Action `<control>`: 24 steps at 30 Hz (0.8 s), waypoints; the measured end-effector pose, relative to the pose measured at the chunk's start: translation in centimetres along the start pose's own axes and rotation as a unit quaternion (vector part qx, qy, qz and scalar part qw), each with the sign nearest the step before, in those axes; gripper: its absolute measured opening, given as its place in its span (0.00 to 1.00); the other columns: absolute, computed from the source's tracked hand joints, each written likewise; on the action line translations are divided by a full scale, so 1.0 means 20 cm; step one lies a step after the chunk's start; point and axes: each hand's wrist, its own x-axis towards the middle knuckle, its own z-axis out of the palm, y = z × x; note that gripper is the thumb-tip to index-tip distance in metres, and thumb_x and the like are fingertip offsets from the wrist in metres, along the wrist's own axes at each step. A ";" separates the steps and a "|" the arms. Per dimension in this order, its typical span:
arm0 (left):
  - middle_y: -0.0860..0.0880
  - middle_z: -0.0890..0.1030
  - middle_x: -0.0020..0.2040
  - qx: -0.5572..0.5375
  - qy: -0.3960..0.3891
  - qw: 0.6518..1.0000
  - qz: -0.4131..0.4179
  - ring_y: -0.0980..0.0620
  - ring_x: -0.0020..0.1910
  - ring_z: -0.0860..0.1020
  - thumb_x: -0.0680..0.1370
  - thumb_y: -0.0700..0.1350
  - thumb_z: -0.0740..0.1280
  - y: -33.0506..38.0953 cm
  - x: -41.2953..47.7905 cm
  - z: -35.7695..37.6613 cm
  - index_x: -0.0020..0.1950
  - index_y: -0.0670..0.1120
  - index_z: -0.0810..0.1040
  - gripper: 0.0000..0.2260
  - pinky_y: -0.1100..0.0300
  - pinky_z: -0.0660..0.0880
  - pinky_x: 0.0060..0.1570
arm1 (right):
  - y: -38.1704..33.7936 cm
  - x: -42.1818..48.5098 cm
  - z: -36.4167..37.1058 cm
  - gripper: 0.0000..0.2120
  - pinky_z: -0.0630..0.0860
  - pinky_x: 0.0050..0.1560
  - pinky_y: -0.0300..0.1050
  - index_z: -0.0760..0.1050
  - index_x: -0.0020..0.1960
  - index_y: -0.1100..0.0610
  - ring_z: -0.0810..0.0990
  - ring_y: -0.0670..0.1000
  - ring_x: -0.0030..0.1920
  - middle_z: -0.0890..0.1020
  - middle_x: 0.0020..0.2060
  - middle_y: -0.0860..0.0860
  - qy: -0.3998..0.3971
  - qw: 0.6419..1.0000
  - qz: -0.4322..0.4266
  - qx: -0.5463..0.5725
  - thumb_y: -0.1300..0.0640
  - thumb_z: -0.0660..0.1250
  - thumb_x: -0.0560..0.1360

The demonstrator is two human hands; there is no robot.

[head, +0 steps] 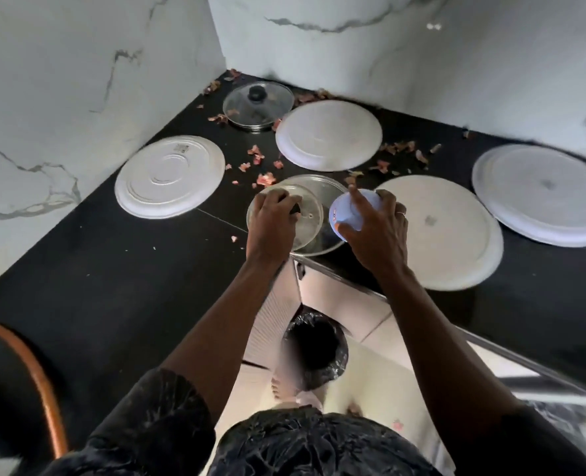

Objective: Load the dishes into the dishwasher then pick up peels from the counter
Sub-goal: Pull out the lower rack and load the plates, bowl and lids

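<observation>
Head view: black counter [113, 269] in a corner of marble walls.

- The left hand [272, 218] has its fingers curled over the dark knob of a glass lid [308, 219], which is at the counter's front edge. We cannot tell whether the lid is lifted or resting.
- The right hand [377, 231] grips a small pale bowl [350, 207], upside down, just beside that lid. Thumb and fingers wrap its sides and the index finger lies over its base.
- Four white plates lie face down: left plate [169, 176], back plate [329, 134], near-right plate [446, 231], far-right plate [542, 194].
- A second lid [258, 104] sits in the back corner.
- Pinkish peels [266, 178] are scattered between the plates and along the wall.
- A bag-lined bin [315, 352] stands on the floor below.
</observation>
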 end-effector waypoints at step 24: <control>0.45 0.81 0.61 -0.153 -0.230 0.931 0.239 0.41 0.59 0.74 0.72 0.35 0.74 0.74 -0.89 0.44 0.60 0.44 0.84 0.17 0.51 0.70 0.62 | 0.61 -1.53 -0.35 0.35 0.70 0.65 0.63 0.63 0.77 0.41 0.66 0.63 0.69 0.63 0.73 0.57 0.120 0.921 0.365 -0.058 0.41 0.71 0.72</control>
